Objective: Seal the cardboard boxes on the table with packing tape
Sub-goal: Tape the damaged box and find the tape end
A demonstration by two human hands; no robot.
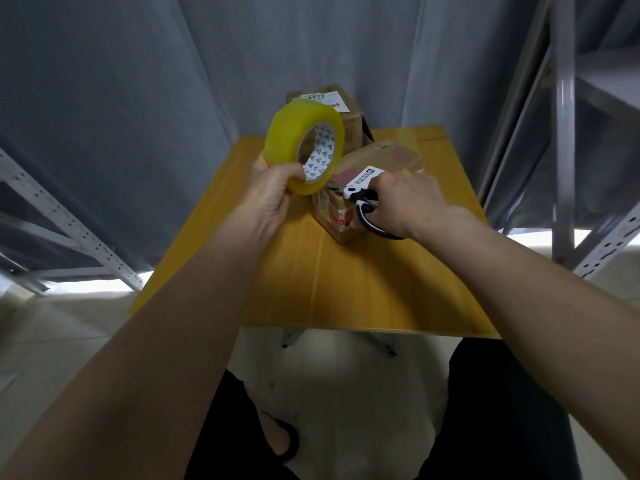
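Yellow table, two cardboard boxes, left hand gripping tape roll, right hand gripping scissors

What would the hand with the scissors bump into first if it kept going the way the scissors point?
Probably the tape roll. The right hand aims the scissors left across the near box, toward the roll held up by the left hand. Depth is hard to judge.

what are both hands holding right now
Left hand: grips the roll of packing tape, raised above the table.
Right hand: holds the scissors by the handles, at the near cardboard box.
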